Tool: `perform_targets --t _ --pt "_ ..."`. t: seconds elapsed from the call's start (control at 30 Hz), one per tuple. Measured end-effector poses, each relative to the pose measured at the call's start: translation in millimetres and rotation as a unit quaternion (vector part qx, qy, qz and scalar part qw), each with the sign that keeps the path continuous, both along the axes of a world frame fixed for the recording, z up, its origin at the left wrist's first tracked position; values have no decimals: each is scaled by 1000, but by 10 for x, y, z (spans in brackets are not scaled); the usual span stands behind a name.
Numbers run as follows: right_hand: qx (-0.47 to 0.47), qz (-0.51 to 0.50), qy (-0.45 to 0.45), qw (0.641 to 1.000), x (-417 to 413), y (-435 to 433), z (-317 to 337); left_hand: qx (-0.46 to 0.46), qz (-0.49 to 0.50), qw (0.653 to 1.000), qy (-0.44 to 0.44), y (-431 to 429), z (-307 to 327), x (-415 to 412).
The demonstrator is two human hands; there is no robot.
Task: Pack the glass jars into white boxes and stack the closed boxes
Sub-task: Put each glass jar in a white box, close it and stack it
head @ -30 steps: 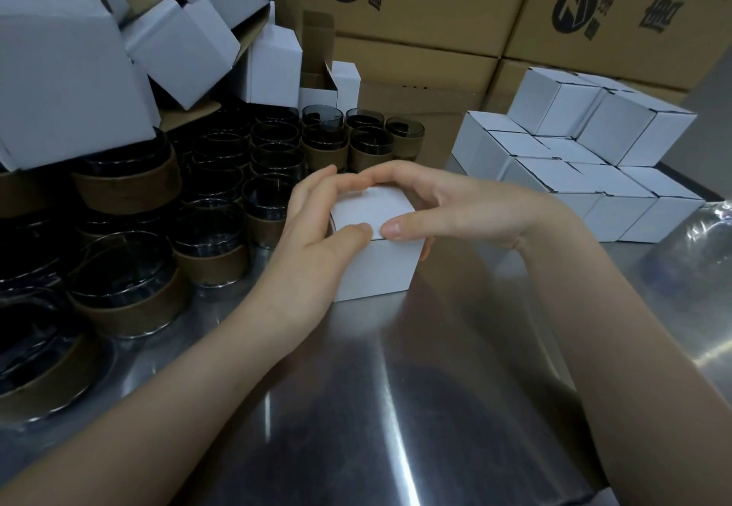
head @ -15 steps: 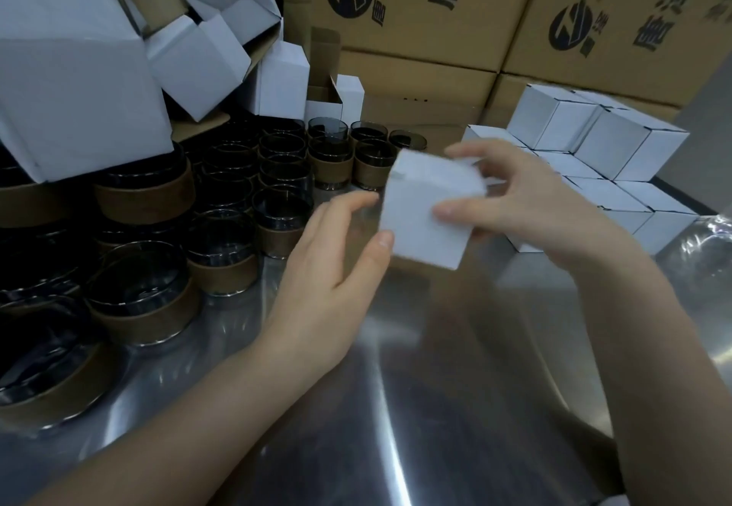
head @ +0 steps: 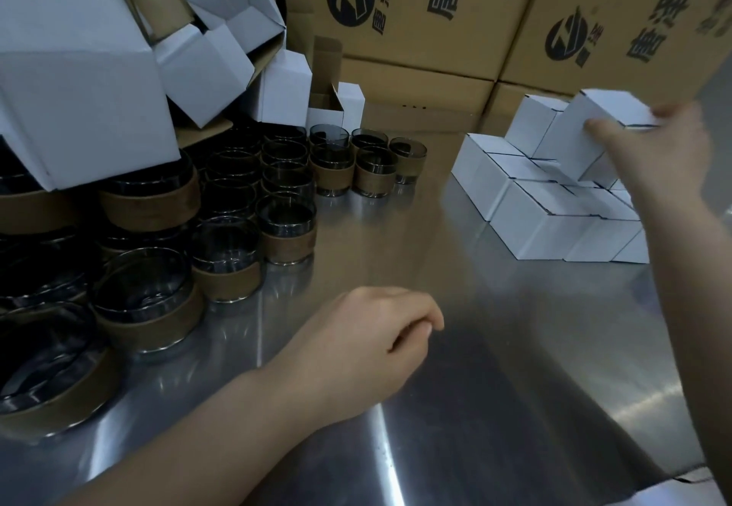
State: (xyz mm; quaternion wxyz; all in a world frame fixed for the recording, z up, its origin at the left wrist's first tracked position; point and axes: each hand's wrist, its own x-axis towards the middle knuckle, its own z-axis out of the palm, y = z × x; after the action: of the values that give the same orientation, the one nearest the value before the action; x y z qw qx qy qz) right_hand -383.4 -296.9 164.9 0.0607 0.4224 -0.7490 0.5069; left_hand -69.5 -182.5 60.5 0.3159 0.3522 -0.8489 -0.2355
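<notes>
Right fingers (head: 599, 128) gripped a tilted white box (head: 570, 143); left fingers (head: 416, 319) curled loosely, empty; cartons (head: 416, 10) behind read "唐泽".

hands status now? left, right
Left hand: open, fingers loosely curled, holding nothing.
Right hand: grips a closed white box.

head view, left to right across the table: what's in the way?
glass jars → left hand, loosely curled, holding nothing → stack of closed white boxes → right hand gripping a white box
</notes>
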Motion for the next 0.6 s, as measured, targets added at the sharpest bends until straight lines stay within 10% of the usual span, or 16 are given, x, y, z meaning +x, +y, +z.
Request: perform_targets --t 0.6 --pt "79 -63 54 993 -80 -489 -146 20 3 1000 -13 -11 21 21"
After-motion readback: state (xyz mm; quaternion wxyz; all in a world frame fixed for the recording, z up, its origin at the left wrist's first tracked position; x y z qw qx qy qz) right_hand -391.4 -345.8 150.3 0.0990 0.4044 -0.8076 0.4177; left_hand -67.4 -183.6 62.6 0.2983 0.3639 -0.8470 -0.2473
